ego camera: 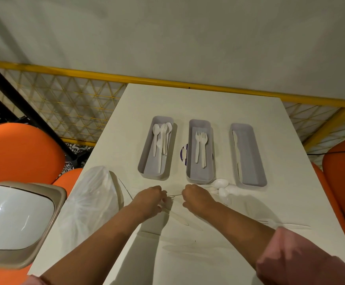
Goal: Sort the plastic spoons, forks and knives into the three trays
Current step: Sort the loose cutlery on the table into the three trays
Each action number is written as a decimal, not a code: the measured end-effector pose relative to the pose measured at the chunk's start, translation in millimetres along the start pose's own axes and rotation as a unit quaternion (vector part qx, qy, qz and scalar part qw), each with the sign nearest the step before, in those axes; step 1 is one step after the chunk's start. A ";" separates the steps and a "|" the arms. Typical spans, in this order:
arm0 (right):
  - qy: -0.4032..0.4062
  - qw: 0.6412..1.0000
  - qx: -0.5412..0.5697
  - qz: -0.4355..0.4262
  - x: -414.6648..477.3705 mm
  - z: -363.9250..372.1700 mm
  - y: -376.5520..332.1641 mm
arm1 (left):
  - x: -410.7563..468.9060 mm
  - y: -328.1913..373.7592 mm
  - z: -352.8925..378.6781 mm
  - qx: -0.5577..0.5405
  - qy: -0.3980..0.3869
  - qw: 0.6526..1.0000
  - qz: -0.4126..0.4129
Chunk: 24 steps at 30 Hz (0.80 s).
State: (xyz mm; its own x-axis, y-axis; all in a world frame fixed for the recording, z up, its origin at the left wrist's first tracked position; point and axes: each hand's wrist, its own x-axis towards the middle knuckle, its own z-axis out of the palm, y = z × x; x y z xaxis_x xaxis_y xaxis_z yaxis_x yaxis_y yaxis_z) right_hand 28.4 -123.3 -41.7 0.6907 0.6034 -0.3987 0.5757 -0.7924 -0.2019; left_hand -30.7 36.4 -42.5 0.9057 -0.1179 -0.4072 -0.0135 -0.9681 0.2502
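Three grey trays stand side by side mid-table: the left tray (141, 161) holds spoons (161, 138), the middle tray (189, 161) holds forks (200, 147), and the right tray (259, 161) holds knives (237, 151). My left hand (149, 200) curls its fingers round a white fork (170, 200) just in front of the trays. A knife (177, 218) lies beside it on the table. My right hand (196, 197) is curled, pinching a thin white utensil (175, 195) that points toward my left hand; I cannot tell what kind it is.
Loose spoons (221, 185) lie by the middle tray's near end. A fork (270, 223) and a knife (296, 225) lie at the right, more knives (180, 248) near me. A clear plastic bag (91, 200) sits left, beside a lidded bin (13, 221). Orange chairs (17, 153) flank the table.
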 end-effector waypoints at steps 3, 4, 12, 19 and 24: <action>0.015 1.000 -0.019 0.000 -2.8 3.2 -1.6 | -3.4 0.2 7.7 -0.010 0.018 1.000 -0.006; 0.016 0.999 -0.029 -0.003 -4.1 3.9 -2.2 | -4.5 0.4 9.3 -0.018 0.026 0.999 -0.006; 0.001 0.999 -0.054 -0.002 -10.9 2.7 -0.7 | -6.5 1.7 12.1 -0.030 0.067 0.997 0.014; -0.027 0.999 0.033 0.007 -15.5 -3.5 8.5 | -7.8 -0.6 13.2 -0.004 0.077 0.997 0.012; -0.043 0.977 0.207 0.029 -15.9 -16.3 21.3 | -4.8 -1.2 5.3 -0.029 0.110 0.993 0.005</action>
State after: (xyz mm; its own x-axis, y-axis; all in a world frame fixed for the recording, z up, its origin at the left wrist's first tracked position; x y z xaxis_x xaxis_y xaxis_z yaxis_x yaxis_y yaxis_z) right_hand 36.8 -148.3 -25.1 0.6673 0.5603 -0.4907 0.2974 -0.8045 -0.5142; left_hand -37.4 36.9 -45.5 0.9765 -0.0696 -0.2040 -0.0039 -0.9519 0.3063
